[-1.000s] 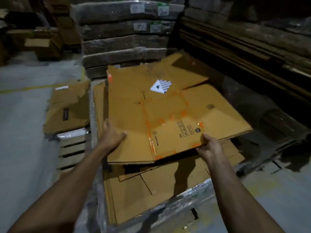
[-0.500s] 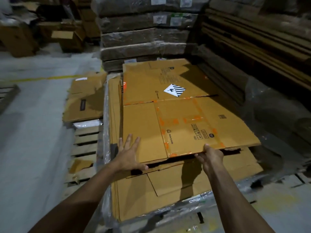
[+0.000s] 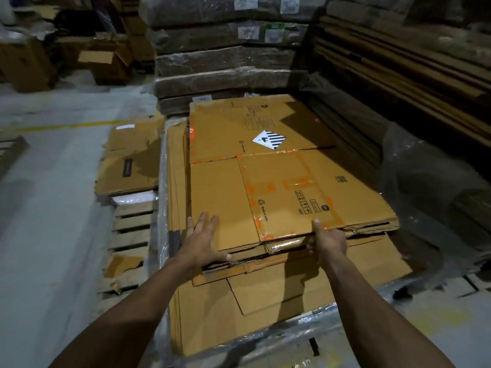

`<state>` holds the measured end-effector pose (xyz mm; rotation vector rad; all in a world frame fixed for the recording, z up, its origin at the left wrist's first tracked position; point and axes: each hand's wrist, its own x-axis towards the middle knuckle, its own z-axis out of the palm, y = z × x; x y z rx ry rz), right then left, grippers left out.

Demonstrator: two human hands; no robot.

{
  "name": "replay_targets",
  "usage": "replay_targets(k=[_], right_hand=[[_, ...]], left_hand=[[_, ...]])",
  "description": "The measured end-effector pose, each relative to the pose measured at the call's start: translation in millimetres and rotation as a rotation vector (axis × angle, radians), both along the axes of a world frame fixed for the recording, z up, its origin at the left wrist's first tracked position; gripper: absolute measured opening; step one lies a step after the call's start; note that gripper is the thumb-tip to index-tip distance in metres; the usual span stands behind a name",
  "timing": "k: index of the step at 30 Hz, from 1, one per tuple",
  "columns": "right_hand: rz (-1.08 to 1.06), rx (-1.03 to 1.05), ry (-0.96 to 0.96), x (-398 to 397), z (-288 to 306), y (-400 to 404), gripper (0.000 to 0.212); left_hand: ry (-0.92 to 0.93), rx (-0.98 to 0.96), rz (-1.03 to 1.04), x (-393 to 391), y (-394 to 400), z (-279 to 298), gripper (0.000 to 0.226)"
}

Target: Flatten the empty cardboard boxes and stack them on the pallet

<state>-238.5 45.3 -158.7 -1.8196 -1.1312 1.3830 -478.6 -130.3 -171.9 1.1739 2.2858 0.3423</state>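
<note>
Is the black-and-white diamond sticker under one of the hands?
No, the black-and-white diamond sticker sits bare on the far part of the flattened brown cardboard box, away from the left hand and right hand.

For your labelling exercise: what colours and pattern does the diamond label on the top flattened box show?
White diamond label, black stripes; head view.

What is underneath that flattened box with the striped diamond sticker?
Under the flattened box lies a stack of other flattened cardboard, its edges showing at the front and left, wrapped in plastic film. The left hand presses the box; the right hand grips its edge. The pallet beneath is covered.
</note>
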Motion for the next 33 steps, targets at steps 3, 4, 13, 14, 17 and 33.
replay_targets(k=[3, 4, 13, 14, 17, 33], right_hand=[[0.031, 0.035, 0.008, 3, -1, -7, 0.035], [0.036, 0.055, -0.001, 7, -3, -11, 0.035], [0.084, 0.118, -0.275, 67, -15, -84, 0.036], [0.084, 0.142, -0.334, 73, -15, -97, 0.036], [0.064, 0.094, -0.499, 90, -15, -139, 0.051], [-0.475, -0.321, -0.846, 145, -10, -478, 0.069]], left_hand=[[0.084, -0.038, 0.000, 3, 1, 5, 0.117], [0.144, -0.060, -0.022, 6, 3, 9, 0.114], [0.252, 0.049, -0.489, 54, 32, 31, 0.070], [0.260, 0.058, -0.520, 62, 36, 28, 0.068], [0.296, 0.121, -0.567, 82, 37, 21, 0.062], [0.308, 0.150, -1.569, 266, -106, -3, 0.059]])
